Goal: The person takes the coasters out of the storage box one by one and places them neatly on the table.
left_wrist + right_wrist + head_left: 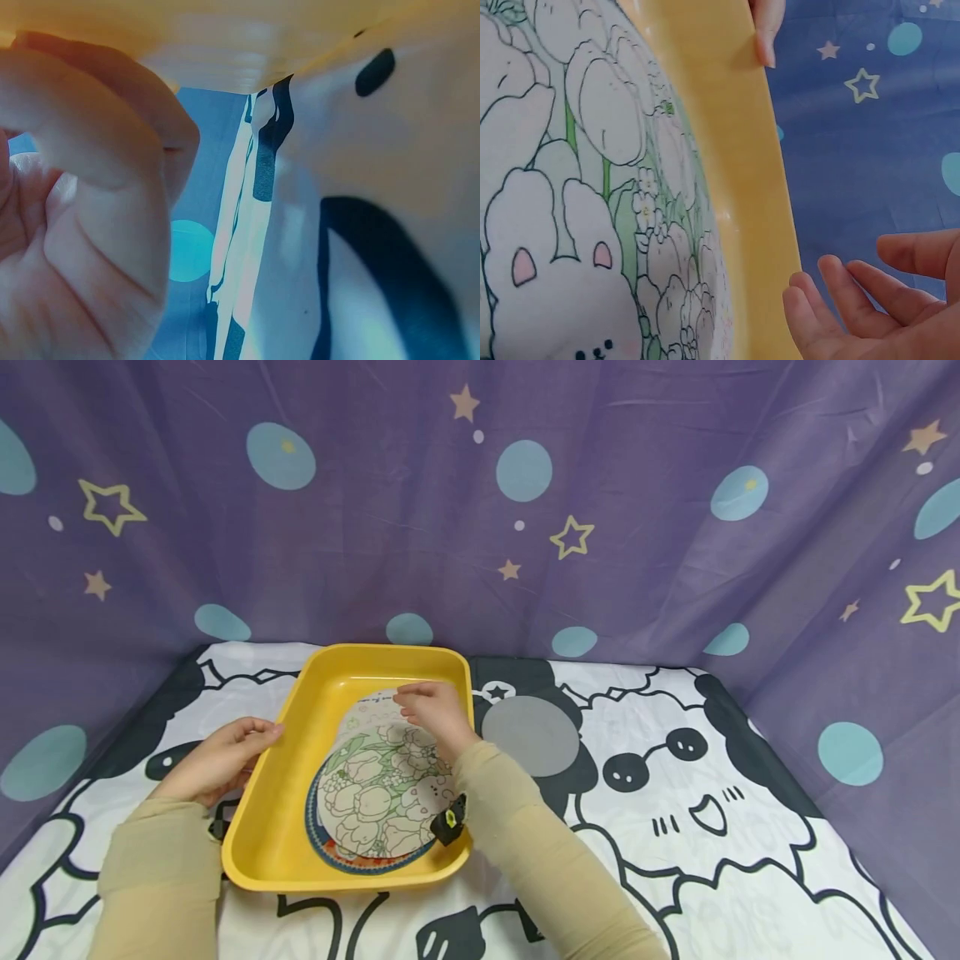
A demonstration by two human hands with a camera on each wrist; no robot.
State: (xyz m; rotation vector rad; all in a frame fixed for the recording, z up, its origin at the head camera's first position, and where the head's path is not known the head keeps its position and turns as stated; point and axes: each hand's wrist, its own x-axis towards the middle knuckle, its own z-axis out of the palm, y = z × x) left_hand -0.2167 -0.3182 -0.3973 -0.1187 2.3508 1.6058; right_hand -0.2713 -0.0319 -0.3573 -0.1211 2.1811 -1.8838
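A yellow tray [393, 650] with raised walls stands on the printed cloth. Its left rim is held by my left hand [232, 760], thumb on top; in the left wrist view the hand's curled fingers [112, 112] meet the tray's outer wall. Several round, flat pieces overlap inside the tray. Uppermost is a disc [367, 802] with line-drawn tulips and a rabbit; a blue-edged disc [324, 847] shows below it, and a pale disc with writing [363, 714] sticks out behind. My right hand [435, 714] hovers over the tray's right side, fingers loosely bent, holding nothing.
A grey round shape [531, 735] lies right of the tray; I cannot tell whether it is loose or printed. The white cloth [750, 877] carries black cartoon drawings. A purple curtain [637, 568] with stars and ovals hangs behind and at both sides.
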